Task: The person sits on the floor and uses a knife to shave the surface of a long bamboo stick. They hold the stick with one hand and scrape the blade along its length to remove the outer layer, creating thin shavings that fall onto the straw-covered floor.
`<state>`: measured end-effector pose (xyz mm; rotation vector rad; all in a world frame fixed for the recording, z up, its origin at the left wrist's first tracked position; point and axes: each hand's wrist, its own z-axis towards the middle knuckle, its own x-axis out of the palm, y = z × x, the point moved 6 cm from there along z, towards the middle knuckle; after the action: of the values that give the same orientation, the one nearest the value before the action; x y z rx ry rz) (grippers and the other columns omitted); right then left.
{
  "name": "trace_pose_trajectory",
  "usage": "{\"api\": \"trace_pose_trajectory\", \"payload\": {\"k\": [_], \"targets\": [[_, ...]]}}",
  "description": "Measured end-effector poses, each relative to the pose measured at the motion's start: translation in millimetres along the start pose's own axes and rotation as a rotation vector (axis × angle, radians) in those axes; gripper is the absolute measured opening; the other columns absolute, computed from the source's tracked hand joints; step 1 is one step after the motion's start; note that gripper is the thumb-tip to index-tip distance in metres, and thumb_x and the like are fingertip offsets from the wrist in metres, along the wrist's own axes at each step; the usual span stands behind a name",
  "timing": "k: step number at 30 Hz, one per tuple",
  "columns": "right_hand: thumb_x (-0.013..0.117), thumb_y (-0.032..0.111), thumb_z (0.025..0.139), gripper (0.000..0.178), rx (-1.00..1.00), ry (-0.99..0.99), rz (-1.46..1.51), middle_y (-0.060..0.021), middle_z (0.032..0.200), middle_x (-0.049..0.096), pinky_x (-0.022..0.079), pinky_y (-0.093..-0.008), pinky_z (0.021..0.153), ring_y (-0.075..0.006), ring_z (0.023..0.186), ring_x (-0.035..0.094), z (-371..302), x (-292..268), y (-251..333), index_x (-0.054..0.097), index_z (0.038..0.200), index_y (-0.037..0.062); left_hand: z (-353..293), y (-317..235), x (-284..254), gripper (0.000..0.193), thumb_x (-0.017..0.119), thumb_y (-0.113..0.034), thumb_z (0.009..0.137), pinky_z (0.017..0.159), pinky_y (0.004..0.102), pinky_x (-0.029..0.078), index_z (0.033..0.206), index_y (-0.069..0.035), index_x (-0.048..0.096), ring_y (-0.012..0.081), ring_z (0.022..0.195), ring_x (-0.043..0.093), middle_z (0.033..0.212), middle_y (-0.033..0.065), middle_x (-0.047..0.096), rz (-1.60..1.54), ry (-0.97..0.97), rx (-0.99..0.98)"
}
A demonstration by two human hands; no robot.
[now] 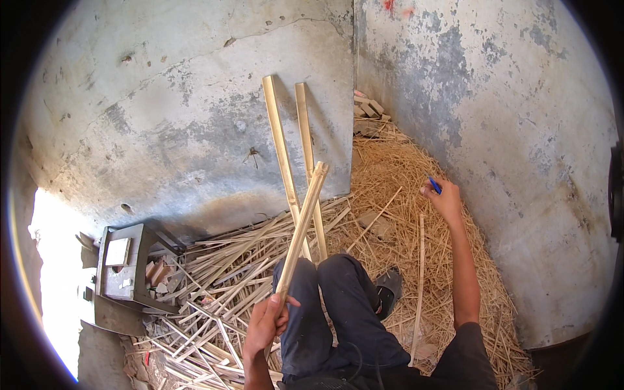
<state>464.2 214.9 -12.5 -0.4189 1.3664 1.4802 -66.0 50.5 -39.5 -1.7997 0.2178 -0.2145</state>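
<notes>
My left hand is closed around the lower end of a split bamboo length. The piece slants up and to the right across my left knee. Its far end passes in front of two more bamboo lengths, one at the left and one at the right, which lean against the wall. My right hand is raised over the straw-like shavings on the right. Between its thumb and fingers it pinches a small blue object, too small to tell its exact kind.
Many thin bamboo strips lie heaped at the left, and fine shavings cover the floor at the right. A dark box-like stand is at the far left. Worn walls meet in a corner ahead. Bricks lie there.
</notes>
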Motion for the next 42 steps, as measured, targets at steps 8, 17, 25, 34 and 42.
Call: {"api": "trace_pose_trajectory", "payload": {"k": [8, 17, 25, 34, 42], "targets": [[0.069, 0.038, 0.109, 0.044, 0.072, 0.115, 0.947, -0.0122, 0.105, 0.082, 0.039, -0.0232, 0.051, -0.0046, 0.053, 0.049, -44.6, 15.6, 46.2, 0.074, 0.134, 0.0021, 15.6, -9.1, 20.2, 0.071, 0.031, -0.051, 0.12, 0.045, 0.03, 0.042, 0.111, 0.01, 0.067, 0.0145, 0.045, 0.048, 0.06, 0.0034, 0.05, -0.186, 0.185, -0.116], [0.052, 0.05, 0.115, 0.071, -0.11, 0.473, 1.553, -0.0235, 0.144, 0.068, 0.026, -0.0162, 0.048, 0.0028, 0.053, 0.032, -142.4, 35.0, 172.5, 0.041, 0.165, 0.0003, 36.4, 7.2, 80.9, 0.066, 0.03, -0.045, 0.122, 0.045, 0.0307, 0.05, 0.114, 0.01, 0.065, 0.0179, 0.044, 0.054, 0.06, 0.0088, 0.057, -0.385, 0.48, -0.186], [0.062, 0.026, 0.114, 0.046, -0.092, 0.458, 1.658, -0.017, 0.109, 0.078, 0.027, -0.0181, 0.049, 0.0003, 0.052, 0.034, -147.8, 40.4, 191.0, 0.055, 0.153, 0.0011, 27.3, 0.1, 84.6, 0.058, 0.031, -0.041, 0.122, 0.049, 0.0286, 0.053, 0.121, 0.007, 0.064, 0.0177, 0.052, 0.063, 0.069, 0.0096, 0.064, -0.349, 0.51, -0.184], [0.066, 0.037, 0.112, 0.054, -0.067, 0.406, 1.559, -0.0154, 0.105, 0.076, 0.028, -0.019, 0.05, -0.0008, 0.054, 0.036, -152.5, 32.3, 191.7, 0.053, 0.15, 0.0008, 17.0, -14.3, 87.2, 0.037, 0.048, -0.034, 0.12, 0.05, 0.0241, 0.043, 0.119, -0.001, 0.065, 0.007, 0.053, 0.053, 0.067, -0.0012, 0.053, -0.157, 0.381, -0.036], [0.079, 0.036, 0.099, 0.035, -0.622, 0.135, 0.643, -0.011, 0.092, 0.071, 0.056, -0.0386, 0.068, -0.0311, 0.077, 0.073, -184.5, -8.3, 196.4, 0.072, 0.116, 0.0067, 22.2, -34.5, 76.5, 0.036, 0.05, -0.032, 0.12, 0.051, 0.0244, 0.037, 0.102, -0.004, 0.063, 0.004, 0.055, 0.046, 0.065, -0.0041, 0.048, -0.067, 0.164, 0.119]]}}
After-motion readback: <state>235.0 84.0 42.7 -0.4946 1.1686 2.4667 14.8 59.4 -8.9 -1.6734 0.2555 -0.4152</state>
